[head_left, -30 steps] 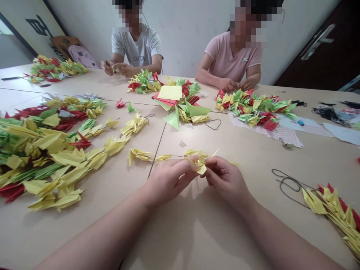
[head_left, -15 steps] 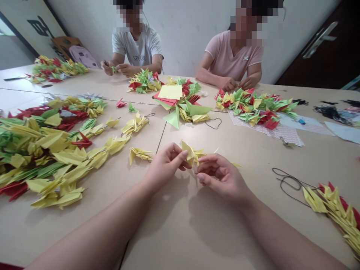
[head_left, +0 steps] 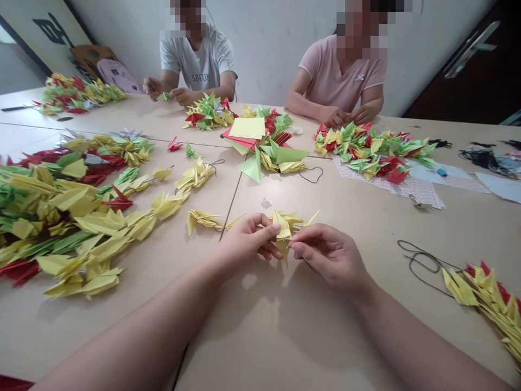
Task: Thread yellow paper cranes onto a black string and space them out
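Observation:
Near the middle of the table, my left hand (head_left: 256,234) pinches a folded yellow paper crane (head_left: 281,225) between thumb and fingers. My right hand (head_left: 329,252) is closed just to its right, thumb and forefinger pressed together at the crane's lower edge. Whatever thin thing those fingertips hold is too small to make out. Behind my hands lie more yellow paper cranes (head_left: 303,220), partly covered by the fingers. A short bunch of yellow cranes (head_left: 203,220) rests left of them on a dark cord.
Strung cranes (head_left: 81,217) heap on the left. Colored paper sheets (head_left: 247,128) lie at the centre. At right is a yellow and red string of cranes (head_left: 484,298) with black cord (head_left: 423,260). Two people sit opposite, behind more crane piles (head_left: 374,149).
The yellow crane in my left hand has turned more upright and shifted slightly right. My right fingertips have moved up and closed in beside it.

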Demonstrator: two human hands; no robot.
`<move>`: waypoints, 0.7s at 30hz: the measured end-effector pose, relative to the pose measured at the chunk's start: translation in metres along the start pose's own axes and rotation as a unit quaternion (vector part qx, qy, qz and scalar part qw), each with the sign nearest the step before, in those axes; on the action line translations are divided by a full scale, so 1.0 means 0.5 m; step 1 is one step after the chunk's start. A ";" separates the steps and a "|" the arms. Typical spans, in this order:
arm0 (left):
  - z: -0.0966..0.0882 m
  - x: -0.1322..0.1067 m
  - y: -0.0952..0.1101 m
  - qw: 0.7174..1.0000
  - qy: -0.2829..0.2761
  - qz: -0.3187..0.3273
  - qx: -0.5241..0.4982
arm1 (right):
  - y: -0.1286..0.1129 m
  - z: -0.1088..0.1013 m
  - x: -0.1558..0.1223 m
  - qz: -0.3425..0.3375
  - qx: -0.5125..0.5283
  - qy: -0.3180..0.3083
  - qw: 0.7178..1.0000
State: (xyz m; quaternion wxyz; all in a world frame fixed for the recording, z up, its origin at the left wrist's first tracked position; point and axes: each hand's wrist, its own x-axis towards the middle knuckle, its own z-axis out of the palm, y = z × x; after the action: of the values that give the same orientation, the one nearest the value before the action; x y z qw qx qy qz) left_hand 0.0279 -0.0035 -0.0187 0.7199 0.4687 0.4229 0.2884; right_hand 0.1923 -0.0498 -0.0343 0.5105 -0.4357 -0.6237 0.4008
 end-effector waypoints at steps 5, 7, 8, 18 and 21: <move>-0.001 0.001 -0.001 1.000 -0.001 -0.012 -0.006 | -0.004 -0.001 -0.004 0.009 -0.001 0.000 1.000; -0.002 0.001 -0.002 1.000 -0.004 -0.018 -0.005 | -0.006 -0.001 -0.004 0.005 -0.005 -0.010 1.000; -0.002 0.002 -0.002 1.000 -0.004 -0.019 -0.006 | -0.006 -0.001 -0.004 0.002 -0.004 -0.014 1.000; -0.008 0.008 -0.003 0.999 0.000 -0.023 -0.035 | -0.003 -0.001 -0.004 -0.042 0.013 0.011 0.999; -0.010 0.008 -0.001 0.999 0.003 -0.022 -0.046 | -0.006 0.000 0.001 -0.092 -0.057 0.032 0.994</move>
State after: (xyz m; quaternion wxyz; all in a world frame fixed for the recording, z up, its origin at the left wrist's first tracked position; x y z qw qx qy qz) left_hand 0.0253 0.0016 -0.0216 0.7455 0.4247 0.4216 0.2935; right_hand 0.1916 -0.0502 -0.0314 0.5392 -0.4180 -0.6662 0.3013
